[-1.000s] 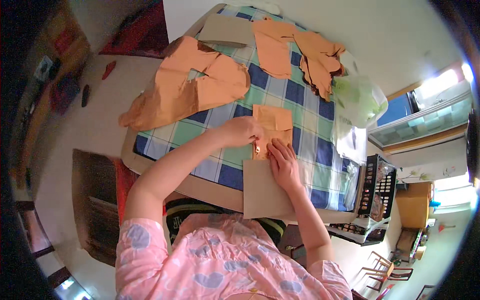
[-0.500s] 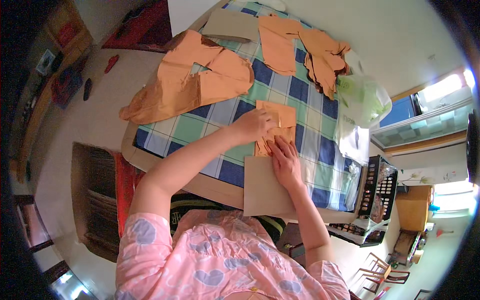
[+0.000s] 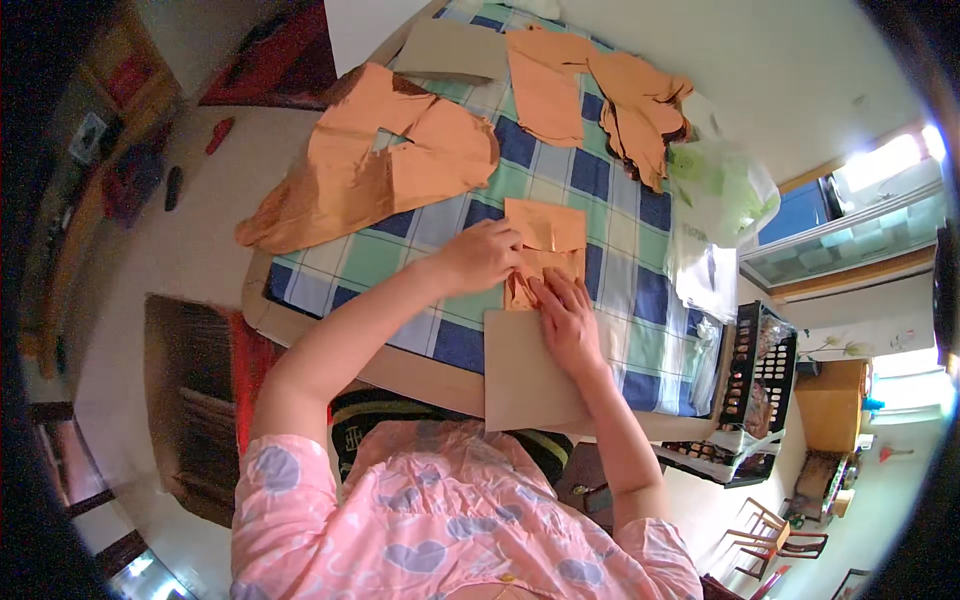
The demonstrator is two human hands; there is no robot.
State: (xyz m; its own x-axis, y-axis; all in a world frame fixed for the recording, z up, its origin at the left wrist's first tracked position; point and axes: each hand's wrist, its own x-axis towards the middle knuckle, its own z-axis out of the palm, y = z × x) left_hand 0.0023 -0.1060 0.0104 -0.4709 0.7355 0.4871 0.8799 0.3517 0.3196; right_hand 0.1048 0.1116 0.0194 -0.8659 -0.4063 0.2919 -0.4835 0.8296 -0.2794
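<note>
In front of me an orange, slightly shiny sheet (image 3: 552, 232) lies on the checked cloth, with a crosswise edge or fold line near its middle. Its lower part is creased and partly hidden by my hands. My left hand (image 3: 478, 258) is closed at the sheet's left edge, fingers curled together; what they hold, if anything, is hidden. My right hand (image 3: 570, 325) rests with fingers stretched out on the lower right of the sheet. Under its palm side, nearer to me, a flat grey-beige board (image 3: 525, 375) meets the sheet and reaches past the table's front edge.
A large irregular orange piece (image 3: 350, 170) lies at the left, and more orange pieces (image 3: 545, 95) lie farther back. Another grey board (image 3: 452, 50) is at the far end. Plastic bags (image 3: 715, 200) and a black crate (image 3: 755, 370) stand along the right side.
My left hand has moved left, from over the middle of the orange sheet to its left edge, uncovering the middle. The right hand has stayed nearly in place.
</note>
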